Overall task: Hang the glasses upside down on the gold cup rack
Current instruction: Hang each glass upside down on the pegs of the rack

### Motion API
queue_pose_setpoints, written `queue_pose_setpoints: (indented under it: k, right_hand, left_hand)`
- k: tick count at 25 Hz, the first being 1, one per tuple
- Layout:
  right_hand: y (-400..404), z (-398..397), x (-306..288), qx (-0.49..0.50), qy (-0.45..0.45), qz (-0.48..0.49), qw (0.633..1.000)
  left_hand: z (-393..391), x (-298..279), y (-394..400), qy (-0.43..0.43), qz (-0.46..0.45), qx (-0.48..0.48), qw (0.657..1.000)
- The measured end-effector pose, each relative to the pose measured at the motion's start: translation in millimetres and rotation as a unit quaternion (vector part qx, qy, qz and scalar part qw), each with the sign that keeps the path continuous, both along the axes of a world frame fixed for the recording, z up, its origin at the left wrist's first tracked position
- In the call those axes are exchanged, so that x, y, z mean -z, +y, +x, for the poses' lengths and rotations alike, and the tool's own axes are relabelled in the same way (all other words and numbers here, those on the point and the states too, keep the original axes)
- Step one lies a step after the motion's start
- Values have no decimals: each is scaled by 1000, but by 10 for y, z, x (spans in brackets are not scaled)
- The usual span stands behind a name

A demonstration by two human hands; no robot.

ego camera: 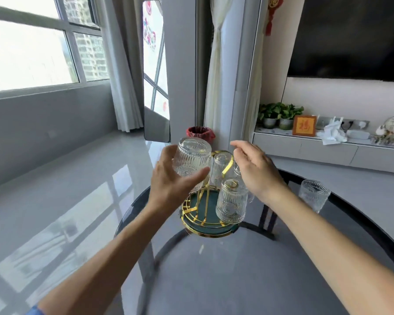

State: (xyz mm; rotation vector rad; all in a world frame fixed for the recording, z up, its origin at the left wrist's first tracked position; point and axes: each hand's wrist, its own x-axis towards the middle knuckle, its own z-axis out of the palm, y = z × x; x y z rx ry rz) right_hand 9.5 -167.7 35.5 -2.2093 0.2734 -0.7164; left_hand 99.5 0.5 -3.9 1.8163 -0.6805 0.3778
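Observation:
My left hand (168, 178) grips a ribbed clear glass (191, 156), held upside down above the left side of the gold cup rack (201, 220) with its green base. Several glasses hang inverted on the rack: one at the front (231, 203), one at the back (221, 165), and another partly hidden behind my right hand. My right hand (256, 169) hovers over the right side of the rack with fingers spread, holding nothing. One more ribbed glass (313, 195) stands upright on the round glass table (350, 223), to the right of my right arm.
The table's dark rim curves around the rack, with grey floor visible through the top. A red-lined bin (200, 133) stands on the floor behind. A low white cabinet (305, 146) with plants and a framed picture runs along the right wall under a dark TV.

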Motion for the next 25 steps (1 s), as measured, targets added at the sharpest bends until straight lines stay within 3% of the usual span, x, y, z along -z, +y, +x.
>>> queue_pose_setpoints:
  k: [3,6,14,25]
  right_hand:
    - [-181,360,1,-6,161,-197,967]
    - [-203,573,58,0,249,-241,938]
    - [-227,672,-6,22,215,-248,944]
    - [-208,635,72,18,201,-264,943]
  left_hand:
    - [337,106,120,56,-48,40,997]
    - [644,230,69,92,-61,59,992]
    - [927,563,-125,79,-8,51,996]
    - [1027,962,-50,155,39,59,985]
